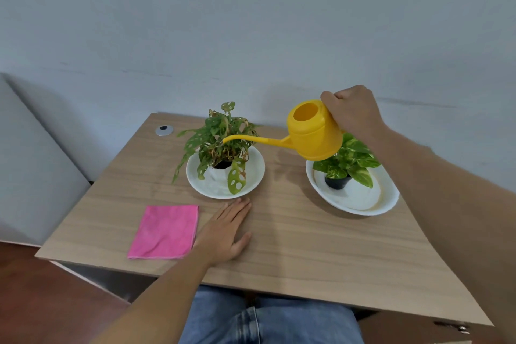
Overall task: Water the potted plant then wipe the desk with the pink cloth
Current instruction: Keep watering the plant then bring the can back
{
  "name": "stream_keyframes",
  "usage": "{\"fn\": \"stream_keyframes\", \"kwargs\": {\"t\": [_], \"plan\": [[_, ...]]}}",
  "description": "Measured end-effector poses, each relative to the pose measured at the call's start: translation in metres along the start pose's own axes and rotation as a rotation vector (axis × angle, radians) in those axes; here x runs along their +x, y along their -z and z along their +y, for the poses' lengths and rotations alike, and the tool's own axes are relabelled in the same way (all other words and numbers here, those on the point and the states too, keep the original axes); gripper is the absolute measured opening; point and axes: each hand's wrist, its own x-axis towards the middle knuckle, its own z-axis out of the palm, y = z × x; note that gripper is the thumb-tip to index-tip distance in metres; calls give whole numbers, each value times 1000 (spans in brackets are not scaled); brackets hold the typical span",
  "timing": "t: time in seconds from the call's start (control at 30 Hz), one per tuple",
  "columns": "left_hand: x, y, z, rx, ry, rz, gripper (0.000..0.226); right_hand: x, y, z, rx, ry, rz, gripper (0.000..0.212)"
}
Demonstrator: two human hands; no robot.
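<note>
Yellow watering can (315, 135) spout over white-potted plant (220, 145)

Your right hand (352, 114) is hiding the yellow watering can's (315, 131) handle, and the can is covering part of the right plant (353, 160); the left plant's (220, 139) leaves are screening its pot.

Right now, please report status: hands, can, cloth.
Right hand holds yellow can, spout over left plant. Left hand flat on desk, empty. Pink cloth untouched beside it. Nothing in the way.
</note>
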Motion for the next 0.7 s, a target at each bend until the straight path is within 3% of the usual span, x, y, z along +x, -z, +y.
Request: {"fn": "stream_keyframes", "kwargs": {"t": [0.4, 0.7], "plan": [[1, -3, -1, -14, 4, 5, 80, -5, 38, 37, -43, -112, 84, 49], [0, 1, 2, -22, 12, 27, 79, 5, 21, 23, -39, -90, 116, 49]]}}
